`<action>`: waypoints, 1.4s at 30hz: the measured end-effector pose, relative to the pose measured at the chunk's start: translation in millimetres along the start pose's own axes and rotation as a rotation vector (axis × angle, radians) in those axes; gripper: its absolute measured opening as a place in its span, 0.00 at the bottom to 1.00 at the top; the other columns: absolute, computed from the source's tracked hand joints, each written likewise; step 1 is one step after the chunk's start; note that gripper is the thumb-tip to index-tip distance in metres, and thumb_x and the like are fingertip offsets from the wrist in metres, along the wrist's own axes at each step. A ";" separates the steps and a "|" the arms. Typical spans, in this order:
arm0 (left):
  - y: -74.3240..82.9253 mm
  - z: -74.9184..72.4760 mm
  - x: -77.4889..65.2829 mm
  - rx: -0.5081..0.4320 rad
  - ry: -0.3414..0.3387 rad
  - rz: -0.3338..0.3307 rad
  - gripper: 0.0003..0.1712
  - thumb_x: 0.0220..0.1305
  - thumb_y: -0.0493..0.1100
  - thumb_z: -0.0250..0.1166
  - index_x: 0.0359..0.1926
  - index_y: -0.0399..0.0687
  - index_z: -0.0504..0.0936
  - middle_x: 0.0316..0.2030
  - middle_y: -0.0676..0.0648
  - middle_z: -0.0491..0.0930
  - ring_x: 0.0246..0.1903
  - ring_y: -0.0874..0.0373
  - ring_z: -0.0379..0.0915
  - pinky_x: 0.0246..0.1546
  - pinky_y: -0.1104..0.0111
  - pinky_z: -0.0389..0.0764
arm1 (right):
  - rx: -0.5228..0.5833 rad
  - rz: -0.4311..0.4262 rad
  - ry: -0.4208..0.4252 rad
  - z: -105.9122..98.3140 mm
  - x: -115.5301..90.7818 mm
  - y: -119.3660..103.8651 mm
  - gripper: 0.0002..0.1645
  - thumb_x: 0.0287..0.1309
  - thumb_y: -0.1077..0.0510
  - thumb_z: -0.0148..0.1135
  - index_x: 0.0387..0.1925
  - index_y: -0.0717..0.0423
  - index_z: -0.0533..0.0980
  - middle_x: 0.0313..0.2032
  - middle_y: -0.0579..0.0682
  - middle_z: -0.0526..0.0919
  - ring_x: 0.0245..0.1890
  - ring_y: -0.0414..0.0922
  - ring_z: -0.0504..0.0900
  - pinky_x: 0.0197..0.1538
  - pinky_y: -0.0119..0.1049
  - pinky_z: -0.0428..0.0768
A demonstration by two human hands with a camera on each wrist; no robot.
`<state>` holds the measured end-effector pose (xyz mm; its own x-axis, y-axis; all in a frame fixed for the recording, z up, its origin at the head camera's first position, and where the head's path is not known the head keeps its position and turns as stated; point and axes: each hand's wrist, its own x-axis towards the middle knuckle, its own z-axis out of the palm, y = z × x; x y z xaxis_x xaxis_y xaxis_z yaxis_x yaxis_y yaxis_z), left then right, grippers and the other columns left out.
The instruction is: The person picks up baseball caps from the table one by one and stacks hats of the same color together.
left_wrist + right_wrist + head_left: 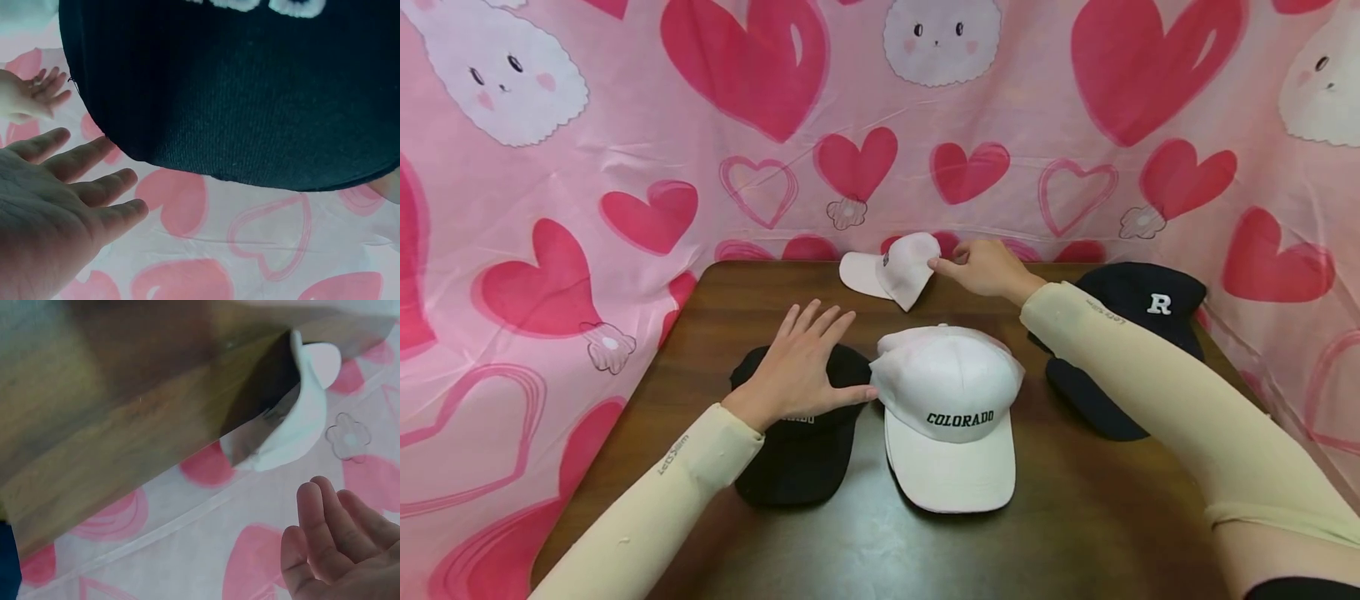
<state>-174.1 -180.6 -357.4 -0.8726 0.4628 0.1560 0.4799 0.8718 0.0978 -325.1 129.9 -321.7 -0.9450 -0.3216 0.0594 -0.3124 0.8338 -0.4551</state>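
My left hand [793,375] is over a black cap [793,471], fingers spread and straight, its thumb pointing toward a white cap [955,383] lettered COLORADO. In the left wrist view, the black cap's brim [237,106] fills the upper part, beside the left fingers [94,187]. At the back, my right hand [988,267] is right at the edge of a small-looking pale cap [910,267], whose brim points left. The right wrist view shows the pale cap [306,419] resting near the table edge, with the loosely extended right fingers [331,537] apart from it.
A dark navy cap [1165,312] with a white R sits at the right, partly behind the right forearm; a dark brim [1093,404] lies below it. All stand on a brown wooden table [880,550]. A pink heart-patterned cloth [910,117] hangs behind and at the sides.
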 end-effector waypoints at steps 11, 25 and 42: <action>2.4 5.9 0.6 0.006 0.010 0.010 0.66 0.51 0.87 0.56 0.79 0.49 0.59 0.76 0.41 0.61 0.78 0.37 0.44 0.77 0.44 0.37 | -0.132 0.082 0.010 5.3 46.9 -6.5 0.37 0.64 0.29 0.60 0.22 0.58 0.71 0.17 0.51 0.66 0.21 0.48 0.65 0.26 0.41 0.69; 1.9 6.3 -1.1 -0.003 0.014 0.005 0.67 0.50 0.88 0.55 0.79 0.49 0.60 0.76 0.40 0.60 0.78 0.38 0.43 0.77 0.44 0.35 | -0.312 0.073 -0.040 17.8 77.2 -12.0 0.35 0.60 0.29 0.64 0.31 0.59 0.76 0.29 0.56 0.78 0.37 0.56 0.79 0.44 0.49 0.81; 1.5 6.4 -3.2 0.022 0.017 0.005 0.66 0.51 0.87 0.56 0.79 0.49 0.60 0.76 0.41 0.60 0.78 0.38 0.44 0.77 0.43 0.38 | -0.481 -0.003 -0.070 45.6 90.0 -18.1 0.39 0.61 0.26 0.61 0.35 0.62 0.80 0.35 0.59 0.82 0.40 0.57 0.82 0.49 0.52 0.84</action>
<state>-171.1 -179.8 -364.1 -0.8685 0.4643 0.1735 0.4819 0.8730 0.0756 -400.1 65.3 -348.7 -0.9403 -0.3403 -0.0076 -0.3403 0.9403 0.0087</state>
